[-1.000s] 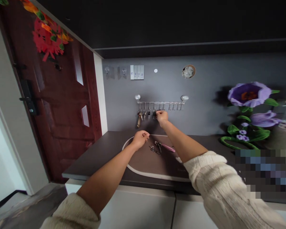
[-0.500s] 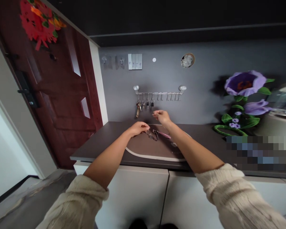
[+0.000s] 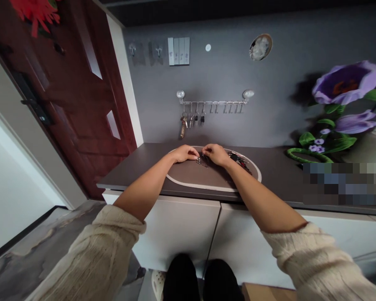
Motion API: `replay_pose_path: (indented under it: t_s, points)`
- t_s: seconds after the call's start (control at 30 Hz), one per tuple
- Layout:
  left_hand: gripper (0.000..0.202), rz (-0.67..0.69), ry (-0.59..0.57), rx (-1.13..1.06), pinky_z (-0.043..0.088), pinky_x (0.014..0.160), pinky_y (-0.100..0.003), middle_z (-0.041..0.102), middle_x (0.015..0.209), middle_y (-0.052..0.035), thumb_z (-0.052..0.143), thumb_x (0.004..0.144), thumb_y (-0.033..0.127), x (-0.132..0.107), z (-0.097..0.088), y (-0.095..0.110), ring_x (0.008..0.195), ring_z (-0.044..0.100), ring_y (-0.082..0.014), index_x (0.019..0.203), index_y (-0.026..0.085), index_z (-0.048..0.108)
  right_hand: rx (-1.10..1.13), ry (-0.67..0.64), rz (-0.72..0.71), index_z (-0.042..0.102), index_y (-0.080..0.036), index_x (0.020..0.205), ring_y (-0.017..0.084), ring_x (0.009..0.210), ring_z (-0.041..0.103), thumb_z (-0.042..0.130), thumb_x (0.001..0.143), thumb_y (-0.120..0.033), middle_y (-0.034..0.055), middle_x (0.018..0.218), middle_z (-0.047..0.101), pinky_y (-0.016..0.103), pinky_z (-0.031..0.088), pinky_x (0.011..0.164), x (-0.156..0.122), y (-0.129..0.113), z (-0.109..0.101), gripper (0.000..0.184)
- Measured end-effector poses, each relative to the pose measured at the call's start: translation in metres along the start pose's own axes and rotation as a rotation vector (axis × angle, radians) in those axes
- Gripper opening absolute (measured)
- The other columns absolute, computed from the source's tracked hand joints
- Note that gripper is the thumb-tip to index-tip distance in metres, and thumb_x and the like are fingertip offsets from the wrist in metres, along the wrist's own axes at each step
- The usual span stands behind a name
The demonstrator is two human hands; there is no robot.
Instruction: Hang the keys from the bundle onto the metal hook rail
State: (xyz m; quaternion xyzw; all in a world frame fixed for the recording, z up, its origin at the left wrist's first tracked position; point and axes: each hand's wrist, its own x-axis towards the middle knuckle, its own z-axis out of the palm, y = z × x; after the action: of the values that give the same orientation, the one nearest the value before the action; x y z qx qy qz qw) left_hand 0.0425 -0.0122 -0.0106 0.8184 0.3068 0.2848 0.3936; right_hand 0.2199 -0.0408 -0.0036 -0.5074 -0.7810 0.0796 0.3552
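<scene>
Left hand (image 3: 184, 153) and right hand (image 3: 216, 154): both curled, palm-down, fingertips close together; whether either grips anything cannot be told. Small metal key ring (image 3: 202, 161): on the oval mat (image 3: 194, 175), just below and between the hands. Dark key bunch (image 3: 238, 159): moved since earlier, now at the mat's right end. Bench (image 3: 128, 175): carries the mat. Farthest, upper centre: steel hook rail (image 3: 213, 102) with hanging keys (image 3: 191, 120).

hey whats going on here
One person is at a dark counter with both bare hands over an oval mat. The left hand and right hand sit either side of a small bunch of keys; whether either grips it is hard to tell. A darker cluster of small items lies further right on the mat, and keys hang from a wall-mounted hook rail.
</scene>
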Motion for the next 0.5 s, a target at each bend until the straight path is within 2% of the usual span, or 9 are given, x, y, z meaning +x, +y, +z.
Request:
replay_pose_path:
  t_s: [0.27,0.5]
  points:
    - [0.018,0.008,0.024,0.085,0.037,0.063,-0.023,0.059,0.066,-0.0005,0.06,0.063,0.028,0.0006,0.0007,0.0015,0.062,0.049,-0.0087,0.071,0.012,0.062,-0.005,-0.122,0.018,0.062,-0.015,0.074,0.01,0.059,0.049,0.051,0.068,-0.02,0.0014,0.069,0.061,0.021,0.034,0.059,-0.0005,0.0006,-0.0001,0.013]
    - [0.017,-0.003,0.072,-0.065,0.036,0.059,-0.021,0.056,0.063,0.0002,0.058,0.066,0.027,0.0022,0.0001,0.0,0.057,0.048,-0.0065,0.071,0.01,0.056,0.035,-0.146,0.044,0.061,-0.015,0.072,0.009,0.055,0.047,0.051,0.068,-0.021,-0.0002,0.063,0.059,0.02,0.034,0.057,0.0006,0.0011,-0.0002,0.013]
